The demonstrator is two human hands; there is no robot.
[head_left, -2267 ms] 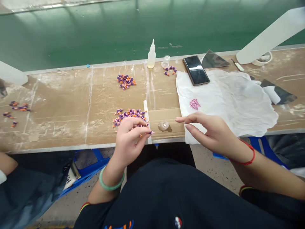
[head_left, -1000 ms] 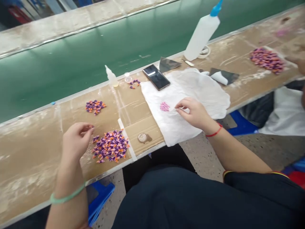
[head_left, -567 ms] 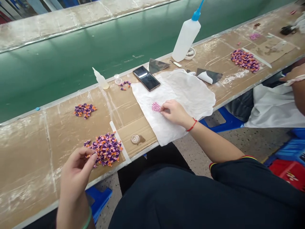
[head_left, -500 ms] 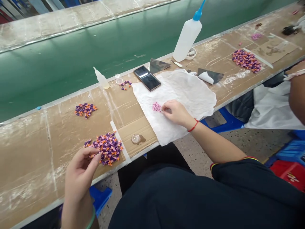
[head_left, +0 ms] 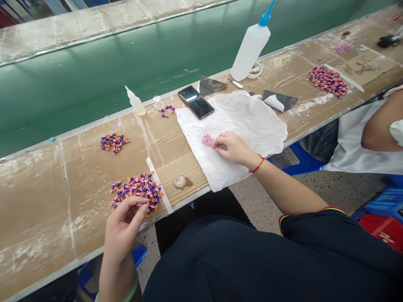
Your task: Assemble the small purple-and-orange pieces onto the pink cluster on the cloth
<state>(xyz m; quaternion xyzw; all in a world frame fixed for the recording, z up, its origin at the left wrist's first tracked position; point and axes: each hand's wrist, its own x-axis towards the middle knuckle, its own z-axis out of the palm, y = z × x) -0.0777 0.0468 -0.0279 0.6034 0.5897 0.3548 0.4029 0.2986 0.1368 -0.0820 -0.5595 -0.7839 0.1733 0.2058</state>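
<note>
My left hand (head_left: 127, 220) is over the near edge of a pile of small purple, pink and orange pieces (head_left: 141, 186). Its thumb and forefinger come together in a pinch, and whatever is between them is too small to name. On a white cloth (head_left: 245, 113), my right hand (head_left: 231, 147) touches the edge of a little heap of pink-and-white bits (head_left: 208, 140). Those fingertips are pinched too, and I cannot make out what they hold. A small round clear dish (head_left: 179, 181) sits on the cardboard between the hands.
A phone (head_left: 195, 102) lies on the cloth's far corner. Behind it stand a large blue-capped bottle (head_left: 252, 52) and a small squeeze bottle (head_left: 136, 102). Another pile of coloured pieces (head_left: 115, 142) is at left. A green conveyor belt (head_left: 103, 92) runs beyond; a person's arm (head_left: 382, 126) shows at right.
My left hand has moved right along the near side of the coloured pile, still pinched. My right hand stays by the pink heap. The neighbouring person's arm has come further into view.
</note>
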